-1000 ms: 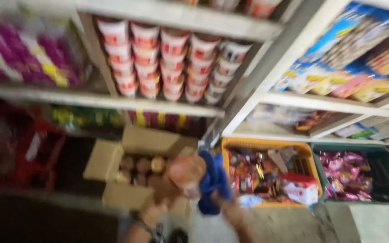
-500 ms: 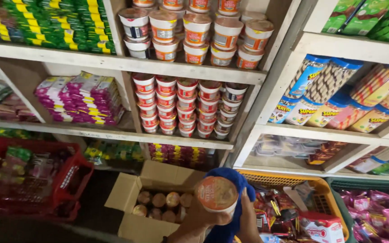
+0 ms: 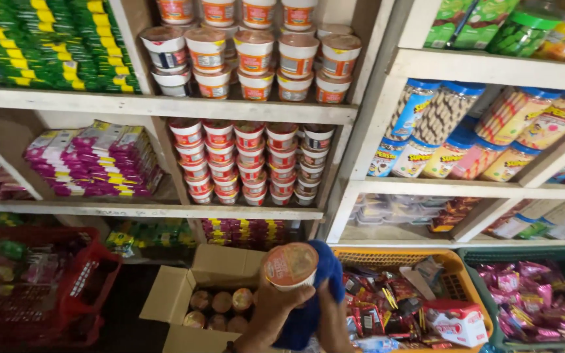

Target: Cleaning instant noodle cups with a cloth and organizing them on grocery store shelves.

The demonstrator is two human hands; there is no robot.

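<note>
The left hand (image 3: 276, 310) holds a noodle cup (image 3: 290, 265) by its lower half, lid tilted toward the camera, above the open cardboard box (image 3: 194, 297) that sits on the floor below the shelves. The right hand (image 3: 331, 320) presses a blue cloth (image 3: 312, 294) against the cup's side, its grip closed on the cloth, though the fingers are mostly hidden behind the fabric. The left grip looks light, fingers wrapped only around the narrow base, so a firm rub from the cloth could twist the cup out of the hand; it would then likely drop onto the other cups (image 3: 220, 307) packed in the box or bounce toward the orange basket (image 3: 452, 274) of snack packets just beside it. Pressing hard on the thin wall might dent it, and catching the lid's edge could peel the foil. The stacked cups on the middle shelf (image 3: 250, 160) and on the upper shelf (image 3: 250, 55) stand tightly, some near the front edge, so pushing one more in carelessly could tip a column over. The red basket (image 3: 80, 281) at the left stands well apart and seems out of harm's way.
</note>
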